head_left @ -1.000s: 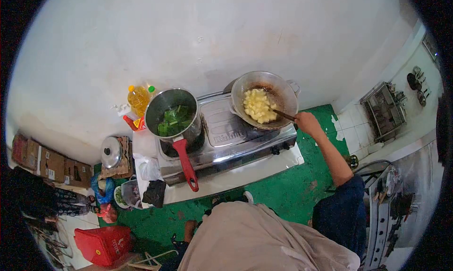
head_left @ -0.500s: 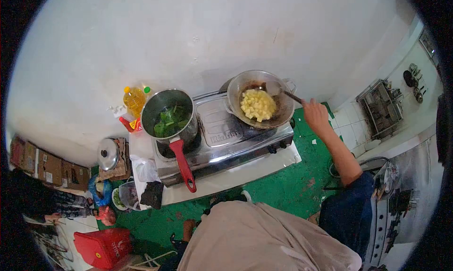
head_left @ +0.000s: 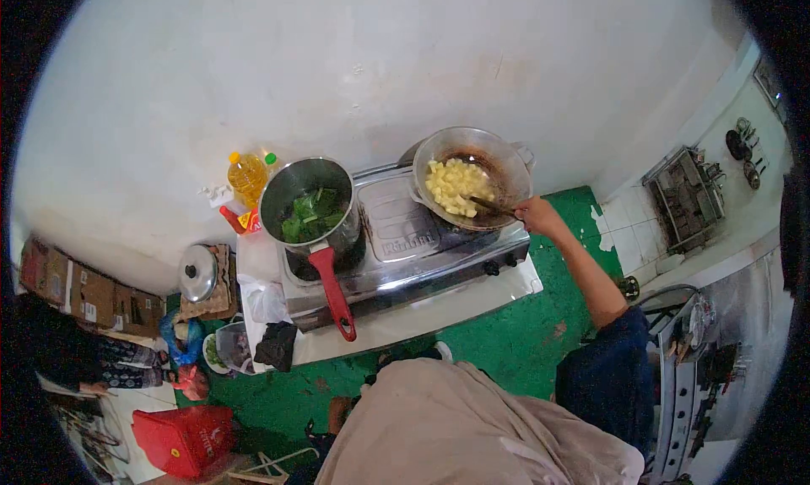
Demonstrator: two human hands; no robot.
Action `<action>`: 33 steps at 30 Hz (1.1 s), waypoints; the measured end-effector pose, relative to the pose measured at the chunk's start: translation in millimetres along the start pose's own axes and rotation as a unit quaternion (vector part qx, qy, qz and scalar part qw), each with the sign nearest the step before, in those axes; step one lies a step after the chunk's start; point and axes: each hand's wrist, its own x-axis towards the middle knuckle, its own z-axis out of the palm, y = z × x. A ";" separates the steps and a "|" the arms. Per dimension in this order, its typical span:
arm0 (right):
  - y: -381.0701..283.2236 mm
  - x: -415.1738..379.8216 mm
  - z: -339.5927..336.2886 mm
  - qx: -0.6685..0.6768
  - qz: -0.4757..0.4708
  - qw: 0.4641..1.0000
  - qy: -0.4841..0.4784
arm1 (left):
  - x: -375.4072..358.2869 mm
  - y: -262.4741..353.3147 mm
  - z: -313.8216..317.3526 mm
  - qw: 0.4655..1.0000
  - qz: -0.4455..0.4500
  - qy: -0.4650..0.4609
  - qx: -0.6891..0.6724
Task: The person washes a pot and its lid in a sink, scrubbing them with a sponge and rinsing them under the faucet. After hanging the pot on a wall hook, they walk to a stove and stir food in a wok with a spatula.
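My right hand (head_left: 540, 216) is closed around the dark handle of a spatula (head_left: 498, 206), just past the near right rim of a wok (head_left: 510, 177). The spatula's working end dips among pale yellow cubes (head_left: 456, 184), which look like diced potato. They lie in the wok's left half, and brown residue shows on its bare right side. The wok stands on the right burner of a steel gas stove (head_left: 401, 223). I cannot make out my left hand; only a small patch of skin shows beside my shirt at the bottom.
On the left burner stands a saucepan (head_left: 274, 202) of green leaves (head_left: 312, 215), its red handle (head_left: 333, 291) jutting toward me. Oil bottles (head_left: 246, 178) stand behind it. A pot lid (head_left: 197, 274), a red box (head_left: 184, 441) and another person's legs (head_left: 131, 363) are at left.
My right hand has moved down and slightly left, drawing the spatula from the back of the wok to its near side. The yellow cubes have shifted toward the wok's left side.
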 end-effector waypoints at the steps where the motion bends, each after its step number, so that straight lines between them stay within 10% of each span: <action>1: -10.1 -7.1 -1.1 0.050 0.039 0.998 0.004 | -6.6 1.0 0.6 1.000 0.001 0.000 0.003; 5: -8.6 -21.1 2.1 -0.051 -0.082 0.984 0.151 | -3.7 -6.5 4.0 1.000 0.007 -0.003 0.013; 16: -10.7 -40.3 -33.6 -0.338 -0.047 0.900 0.273 | -54.3 -8.3 -3.9 0.998 0.041 -0.021 0.033; 17: 1.3 -32.1 -28.6 -0.357 -0.038 0.888 0.288 | -54.1 -11.6 8.0 0.996 0.025 0.084 0.021; 19: 12.8 -27.3 -21.7 -0.340 -0.030 0.900 0.270 | -15.3 -9.4 12.4 0.982 0.005 0.188 0.010; 21: 17.0 -24.1 -13.0 -0.310 -0.028 0.921 0.236 | -3.6 -6.8 1.7 0.999 -0.001 0.006 -0.038; 24: 19.2 -23.8 -2.5 -0.236 -0.035 0.957 0.163 | -11.7 -18.4 7.6 0.981 0.066 0.035 -0.178; 33: -10.7 -32.2 -4.8 0.036 0.011 0.999 0.025 | -44.9 -3.1 2.4 0.987 0.016 0.132 -0.092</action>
